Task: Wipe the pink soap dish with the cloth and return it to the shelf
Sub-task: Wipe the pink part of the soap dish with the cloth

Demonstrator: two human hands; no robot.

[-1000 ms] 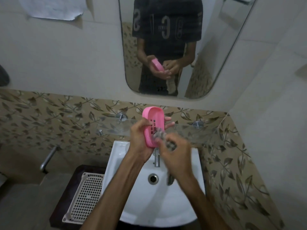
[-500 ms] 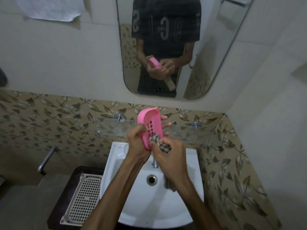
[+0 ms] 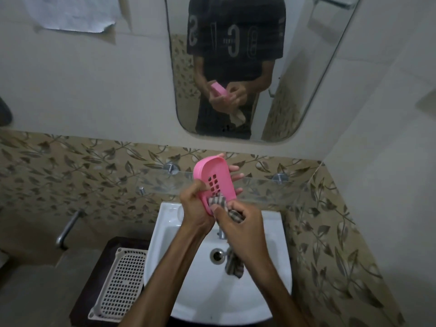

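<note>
Head view over a white washbasin. The left hand grips the pink soap dish, thumb on the near rim and fingertips showing past the far edge; the dish stands tilted on edge, perforated face toward the camera, above the basin and in front of the glass shelf. The right hand pinches a checked cloth against the lower part of the dish; the cloth's free end hangs beneath the wrist, over the drain. A white perforated tray lies left of the basin. The wall mirror reflects both hands, dish and cloth.
</note>
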